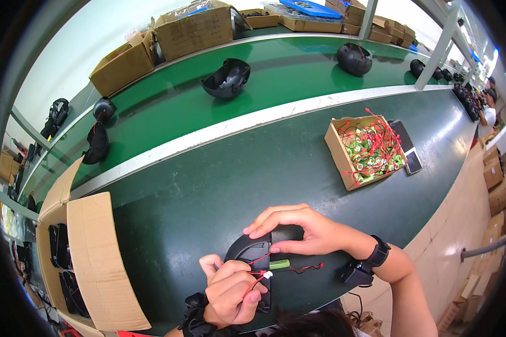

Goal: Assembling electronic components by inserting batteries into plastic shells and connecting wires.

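Near the front edge of the dark green worktable (197, 191), 1 black shell (243, 246) sits beneath 2 hands. The right hand (301, 227) rests on its far part, thumb and fingers spread apart. The left hand (230, 289) curls its fingers by red wires with 1 white connector (267, 274); I cannot tell their grip. 1 green cell (279, 264) lies at the shell's right edge.

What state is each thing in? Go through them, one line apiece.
Black shell: on the table, right hand touching it
Green battery: lying at the shell's edge, lead trailing
White connector: beside the left hand; joined or not, unclear
Small box: open, full of batteries and wires
Left carton: open, black items inside
Phone-like device: lying flat; on or off, unclear
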Demonstrator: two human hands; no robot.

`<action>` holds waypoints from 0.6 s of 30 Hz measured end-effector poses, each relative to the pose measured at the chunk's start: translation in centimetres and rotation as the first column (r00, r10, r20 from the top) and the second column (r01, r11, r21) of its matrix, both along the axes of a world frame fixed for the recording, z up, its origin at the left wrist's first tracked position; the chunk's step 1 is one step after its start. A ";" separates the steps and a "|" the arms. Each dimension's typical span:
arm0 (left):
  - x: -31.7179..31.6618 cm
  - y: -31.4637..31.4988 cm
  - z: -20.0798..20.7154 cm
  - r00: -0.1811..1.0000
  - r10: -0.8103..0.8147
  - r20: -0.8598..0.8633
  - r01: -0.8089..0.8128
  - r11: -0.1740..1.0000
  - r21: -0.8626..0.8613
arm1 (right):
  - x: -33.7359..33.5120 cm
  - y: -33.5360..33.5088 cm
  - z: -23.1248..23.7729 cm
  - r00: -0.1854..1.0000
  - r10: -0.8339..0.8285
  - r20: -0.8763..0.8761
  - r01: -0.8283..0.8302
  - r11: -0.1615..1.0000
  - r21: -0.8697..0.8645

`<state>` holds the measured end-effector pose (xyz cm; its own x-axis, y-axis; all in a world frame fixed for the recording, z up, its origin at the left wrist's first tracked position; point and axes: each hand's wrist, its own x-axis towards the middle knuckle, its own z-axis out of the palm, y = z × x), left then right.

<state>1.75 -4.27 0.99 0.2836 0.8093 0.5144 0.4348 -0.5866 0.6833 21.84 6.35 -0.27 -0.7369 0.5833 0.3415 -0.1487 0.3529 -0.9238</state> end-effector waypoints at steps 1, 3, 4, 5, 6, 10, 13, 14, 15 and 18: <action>0.0 0.0 0.0 1.000 0.000 -0.009 0.000 1.000 0.013 | 0.1 0.1 -0.3 1.000 0.012 -0.021 -0.012 1.000 -0.002; 0.0 0.1 0.0 1.000 -0.003 -0.003 0.003 1.000 0.018 | 0.1 0.2 -0.3 0.999 0.025 -0.042 -0.025 1.000 -0.003; -0.1 0.2 0.0 1.000 -0.005 0.001 0.005 1.000 0.024 | 0.0 0.0 -0.1 0.999 0.012 -0.038 -0.012 1.000 0.010; -0.1 0.2 -0.1 1.000 -0.004 0.001 0.004 1.000 0.024 | 0.0 0.0 0.0 0.999 -0.001 -0.033 0.001 1.000 0.024; 0.0 0.1 0.0 1.000 -0.009 -0.007 0.009 1.000 0.018 | 0.0 0.0 0.0 0.999 -0.001 -0.033 0.002 1.000 0.024; 0.0 0.0 0.0 1.000 -0.004 -0.001 0.004 1.000 0.006 | 0.2 0.2 -0.1 0.999 0.016 -0.031 -0.015 1.000 0.017; 0.1 0.0 0.0 1.000 -0.001 -0.009 0.001 1.000 0.016 | 0.2 0.1 0.1 1.000 0.004 -0.019 -0.004 0.999 0.037; 0.1 0.0 0.0 1.000 -0.001 -0.008 0.001 1.000 0.016 | 0.2 0.0 0.2 1.000 -0.011 -0.013 0.012 0.998 0.064; 0.0 0.0 0.0 1.000 0.009 0.005 -0.009 1.000 0.005 | 0.1 -0.1 0.4 1.000 -0.008 -0.015 0.009 0.998 0.063; -0.1 0.1 -0.2 1.000 0.014 0.027 -0.014 1.000 0.008 | -0.2 -0.9 0.4 0.990 -0.122 0.068 0.099 0.956 0.275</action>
<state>1.69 -4.17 0.79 0.2584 0.8088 0.5282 0.4244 -0.5862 0.6901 21.68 5.40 0.08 -0.7057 0.5572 0.4377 -0.0212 0.6009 -0.7991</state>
